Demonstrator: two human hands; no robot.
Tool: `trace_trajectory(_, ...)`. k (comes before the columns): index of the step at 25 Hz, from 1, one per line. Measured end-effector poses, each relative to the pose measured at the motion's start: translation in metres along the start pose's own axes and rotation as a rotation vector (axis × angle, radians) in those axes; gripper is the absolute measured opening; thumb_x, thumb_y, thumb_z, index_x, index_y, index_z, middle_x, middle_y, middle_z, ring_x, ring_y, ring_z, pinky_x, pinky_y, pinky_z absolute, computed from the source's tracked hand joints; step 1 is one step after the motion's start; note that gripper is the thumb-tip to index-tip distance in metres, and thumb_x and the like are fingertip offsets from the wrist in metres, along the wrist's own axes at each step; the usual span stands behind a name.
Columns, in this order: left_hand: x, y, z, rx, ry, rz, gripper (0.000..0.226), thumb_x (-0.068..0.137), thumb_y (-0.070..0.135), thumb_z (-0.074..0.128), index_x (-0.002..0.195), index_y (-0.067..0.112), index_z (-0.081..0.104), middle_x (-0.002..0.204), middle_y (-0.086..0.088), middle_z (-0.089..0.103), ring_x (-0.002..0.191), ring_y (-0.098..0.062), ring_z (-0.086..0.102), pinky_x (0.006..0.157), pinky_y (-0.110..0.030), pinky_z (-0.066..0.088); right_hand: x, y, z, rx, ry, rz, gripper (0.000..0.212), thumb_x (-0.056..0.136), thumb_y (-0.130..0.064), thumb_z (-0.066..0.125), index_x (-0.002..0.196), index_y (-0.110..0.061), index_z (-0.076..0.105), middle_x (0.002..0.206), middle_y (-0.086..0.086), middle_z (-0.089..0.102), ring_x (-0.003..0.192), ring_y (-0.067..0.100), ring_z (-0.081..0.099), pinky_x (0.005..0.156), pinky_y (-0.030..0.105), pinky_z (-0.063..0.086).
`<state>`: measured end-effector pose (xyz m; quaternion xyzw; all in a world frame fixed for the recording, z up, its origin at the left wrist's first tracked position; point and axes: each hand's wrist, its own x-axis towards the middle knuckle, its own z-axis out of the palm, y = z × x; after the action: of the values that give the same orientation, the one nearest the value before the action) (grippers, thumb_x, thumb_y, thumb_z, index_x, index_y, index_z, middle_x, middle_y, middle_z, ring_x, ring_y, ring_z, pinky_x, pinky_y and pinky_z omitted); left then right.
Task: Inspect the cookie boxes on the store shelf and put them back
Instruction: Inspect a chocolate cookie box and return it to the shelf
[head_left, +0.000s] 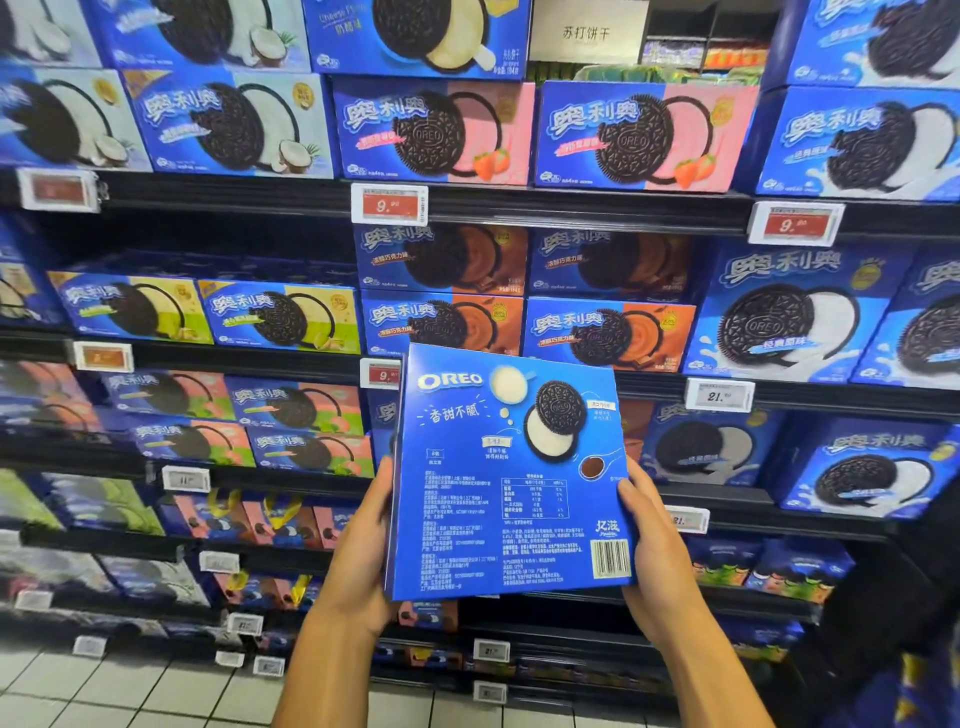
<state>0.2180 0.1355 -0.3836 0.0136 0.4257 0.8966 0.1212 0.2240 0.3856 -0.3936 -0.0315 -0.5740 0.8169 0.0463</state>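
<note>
Store aisle: dark shelves (571, 208) run across the whole frame, packed w/ blue cookie boxes. Upper centre has strawberry-pink boxes (436, 132), mid centre brown chocolate ones (441, 322), mid left yellow-green ones (283, 317), right side bigger white-cream boxes (784, 312). Price tags clipped to the shelf edges, e.g. a red one (389, 203) upper centre and a white one (719, 395) mid right. Pale tiled floor (130, 691) at lower left. A white sign (587, 31) w/ Chinese text sits at top centre. I'm holding one big blue cookie box (509, 473) in the lower centre of the frame, in front of the shelves, back side facing me: logo top left, printed text, barcode at its lower right corner; box slightly tilted. My left hand (363, 540) grips its left edge, thumb along the side, fingers behind and out of sight. My right hand (657, 545) grips the right edge, thumb on the back panel near the barcode. Both forearms come up from the bottom edge.
</note>
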Motion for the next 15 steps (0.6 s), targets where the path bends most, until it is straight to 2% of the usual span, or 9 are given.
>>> trace_trajectory(3, -0.001, 0.005, 0.007, 0.074, -0.006, 0.000, 0.053, 0.087, 0.058, 0.055, 0.125, 0.023, 0.068, 0.127, -0.013, 0.067, 0.115, -0.032, 0.066, 0.082, -0.047, 0.060, 0.002, 0.011, -0.002, -0.018, 0.010, 0.053, 0.032, 0.106, -0.034, 0.042, 0.136, -0.033, 0.053, 0.117, 0.006, 0.075, 0.101, 0.027, 0.074, 0.070, 0.038, 0.063)
trace_trajectory(7, -0.004, 0.007, 0.018, 0.130, -0.002, 0.035, 0.052, 0.081, 0.055, 0.061, 0.123, 0.024, 0.068, 0.126, -0.013, 0.068, 0.114, -0.032, 0.067, 0.082, -0.045, 0.060, 0.003, 0.018, -0.004, -0.020, 0.025, 0.085, 0.028, 0.106, -0.031, 0.042, 0.129, -0.029, 0.058, 0.113, 0.006, 0.076, 0.096, 0.024, 0.076, 0.063, 0.032, 0.061)
trace_trajectory(9, -0.004, 0.006, 0.022, 0.140, -0.004, 0.033, 0.059, 0.077, 0.054, 0.065, 0.125, 0.020, 0.066, 0.124, -0.014, 0.069, 0.112, -0.032, 0.068, 0.080, -0.044, 0.061, 0.004, 0.019, -0.005, -0.018, 0.029, 0.096, 0.028, 0.106, -0.032, 0.042, 0.128, -0.027, 0.059, 0.114, 0.007, 0.076, 0.097, 0.024, 0.075, 0.064, 0.034, 0.062)
trace_trajectory(12, -0.004, 0.006, 0.024, 0.140, -0.006, 0.040, 0.053, 0.075, 0.053, 0.067, 0.118, 0.021, 0.070, 0.121, -0.014, 0.071, 0.107, -0.030, 0.070, 0.074, -0.040, 0.061, 0.005, 0.020, -0.005, -0.020, 0.031, 0.104, 0.031, 0.104, -0.036, 0.045, 0.130, -0.026, 0.058, 0.115, 0.008, 0.075, 0.100, 0.027, 0.075, 0.068, 0.036, 0.063)
trace_trajectory(15, -0.001, 0.006, 0.020, 0.166, 0.006, 0.045, 0.052, 0.080, 0.056, 0.061, 0.121, 0.024, 0.069, 0.123, -0.013, 0.070, 0.111, -0.031, 0.068, 0.079, -0.043, 0.061, 0.005, 0.016, -0.005, -0.015, 0.037, 0.078, 0.032, 0.102, -0.037, 0.046, 0.130, -0.026, 0.059, 0.115, 0.008, 0.076, 0.098, 0.026, 0.075, 0.064, 0.034, 0.062)
